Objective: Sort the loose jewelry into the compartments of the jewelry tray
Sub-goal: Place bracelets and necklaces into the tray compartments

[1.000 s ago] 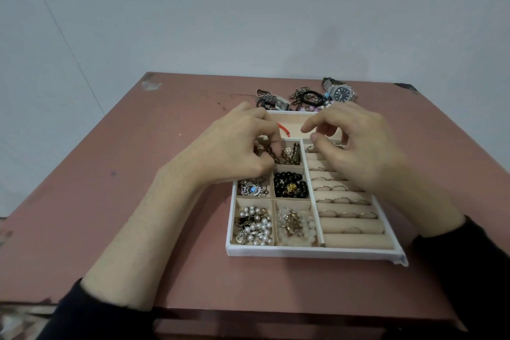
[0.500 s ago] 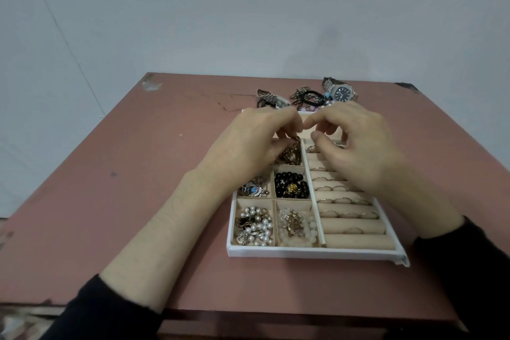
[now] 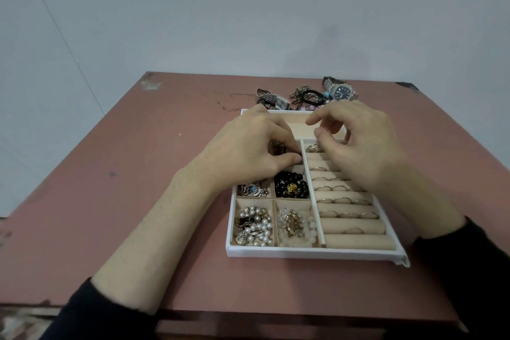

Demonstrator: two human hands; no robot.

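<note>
Reddish surface (image 3: 138, 201) below a pale wall carries the white jewelry tray (image 3: 303, 252), with the loose jewelry (image 3: 306, 96) heaped just past its 12 o'clock edge. The left hand (image 3: 248, 152) curls onto brownish pieces (image 3: 279, 148) in an upper compartment; whether it grips them is hidden. At its 3 o'clock the right hand (image 3: 358, 146) hovers over the ring rolls (image 3: 350, 225), fingers loosely apart, holding nothing.

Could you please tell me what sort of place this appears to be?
Probably a plain indoor workspace, perhaps at home: a worn reddish-brown table against a bare pale wall, holding a white compartmented jewelry tray and loose metal watches.
</note>
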